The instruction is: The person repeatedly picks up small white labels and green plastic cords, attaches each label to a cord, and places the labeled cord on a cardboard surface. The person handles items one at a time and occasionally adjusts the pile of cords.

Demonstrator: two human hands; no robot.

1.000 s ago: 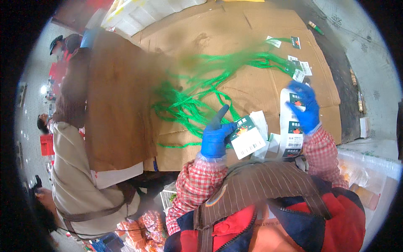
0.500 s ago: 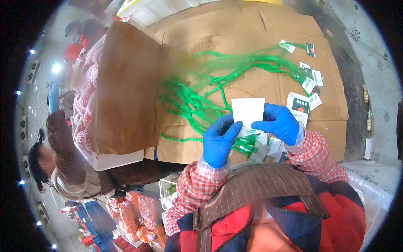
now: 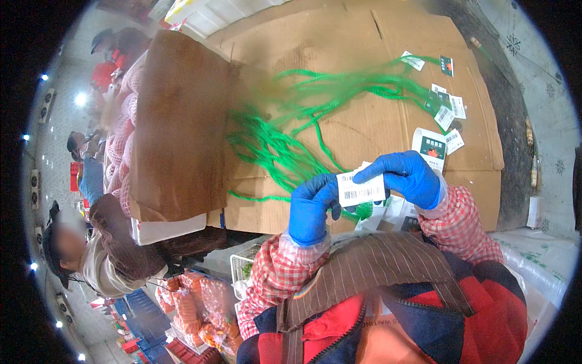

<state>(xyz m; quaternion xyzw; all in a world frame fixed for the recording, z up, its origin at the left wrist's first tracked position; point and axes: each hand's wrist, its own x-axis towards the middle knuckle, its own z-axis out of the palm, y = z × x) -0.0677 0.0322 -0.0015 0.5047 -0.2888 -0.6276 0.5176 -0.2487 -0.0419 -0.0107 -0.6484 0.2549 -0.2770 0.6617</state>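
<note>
Between both blue-gloved hands is a small white label (image 3: 360, 193) with a barcode on its face. My left hand (image 3: 312, 209) pinches its left edge, thumb and fingers closed. My right hand (image 3: 407, 178) grips its upper right side with thumb and fingers. Under and beyond my hands lie green mesh net bags (image 3: 273, 148), stretched in long strands over cardboard (image 3: 267, 217). Several tags (image 3: 444, 117) are joined to their right ends. A larger label sheet (image 3: 429, 147) with a dark green panel curls up beside my right hand. More labels (image 3: 391, 212) lie close to my body.
At the left, a brown cardboard flap (image 3: 179, 127) stands beside pink-netted round goods (image 3: 121, 142) in a white foam box (image 3: 170, 229). A person in a cap (image 3: 70, 242) is beyond it. Orange bagged goods (image 3: 197, 309) and a white basket (image 3: 242, 267) sit lower left.
The label was upright with its blank side showing; now it is folded or turned lower and its barcode shows. My right hand has shifted onto its top edge. The person at left has moved slightly.
</note>
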